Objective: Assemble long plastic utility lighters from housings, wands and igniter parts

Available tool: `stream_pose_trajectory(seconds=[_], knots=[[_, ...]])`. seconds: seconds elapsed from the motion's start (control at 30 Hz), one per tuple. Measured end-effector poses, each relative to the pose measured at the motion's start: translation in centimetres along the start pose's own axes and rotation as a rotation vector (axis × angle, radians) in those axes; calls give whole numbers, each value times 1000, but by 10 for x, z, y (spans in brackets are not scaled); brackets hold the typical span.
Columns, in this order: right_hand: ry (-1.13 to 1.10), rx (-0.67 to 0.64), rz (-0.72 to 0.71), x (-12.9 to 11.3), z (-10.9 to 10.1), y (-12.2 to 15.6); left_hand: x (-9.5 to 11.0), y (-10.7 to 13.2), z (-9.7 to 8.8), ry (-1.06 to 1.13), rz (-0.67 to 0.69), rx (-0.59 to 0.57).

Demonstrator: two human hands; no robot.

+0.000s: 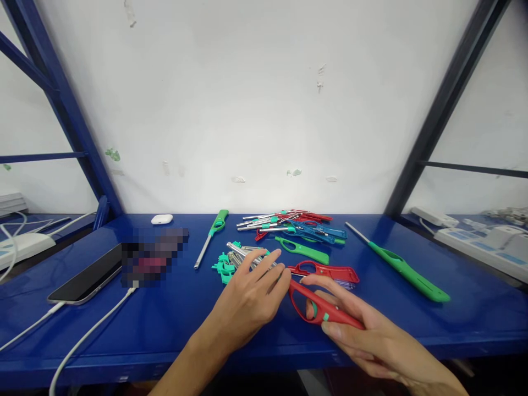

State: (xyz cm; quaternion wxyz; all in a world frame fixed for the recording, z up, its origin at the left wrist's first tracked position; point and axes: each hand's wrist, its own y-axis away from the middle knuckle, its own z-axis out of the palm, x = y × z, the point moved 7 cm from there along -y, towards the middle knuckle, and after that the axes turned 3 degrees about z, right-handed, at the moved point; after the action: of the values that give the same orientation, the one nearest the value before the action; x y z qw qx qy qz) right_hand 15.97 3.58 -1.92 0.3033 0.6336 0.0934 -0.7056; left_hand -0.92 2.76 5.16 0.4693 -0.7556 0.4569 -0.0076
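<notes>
Red lighter is lying in the right hand, just above the near part of the blue table, slightly right of centre. Right fingers are grasping the handle: thumb is pressing along the near side, the others are wrapping the far side, and a fingertip is showing inside the loop by the green trigger. Long axis is running slantwise, butt end toward lower right into the right palm, front end pointing up-left at the left hand. That is the key relation: the right hand is owning the butt, the left is sitting nearest the front end, knuckles up, fingers loosely bending over it. Left fingertips are partly hiding, so cannot tell whether they are pinching the front end or only resting there. Metal tubes are poking out beyond the left fingers, pointing up-left too; cannot tell if any is belonging to the held lighter. Teal plastic parts are lying just left of those tubes. A red shell is lying behind the right fingers, and a green lighter is lying well apart to the right.
</notes>
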Motion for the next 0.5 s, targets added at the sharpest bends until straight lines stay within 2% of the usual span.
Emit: stream_pose_trajectory(seconds=[0.5], knots=[[-26, -30, -27, 2, -1, -1, 1, -3, -3, -13, 7, 31]])
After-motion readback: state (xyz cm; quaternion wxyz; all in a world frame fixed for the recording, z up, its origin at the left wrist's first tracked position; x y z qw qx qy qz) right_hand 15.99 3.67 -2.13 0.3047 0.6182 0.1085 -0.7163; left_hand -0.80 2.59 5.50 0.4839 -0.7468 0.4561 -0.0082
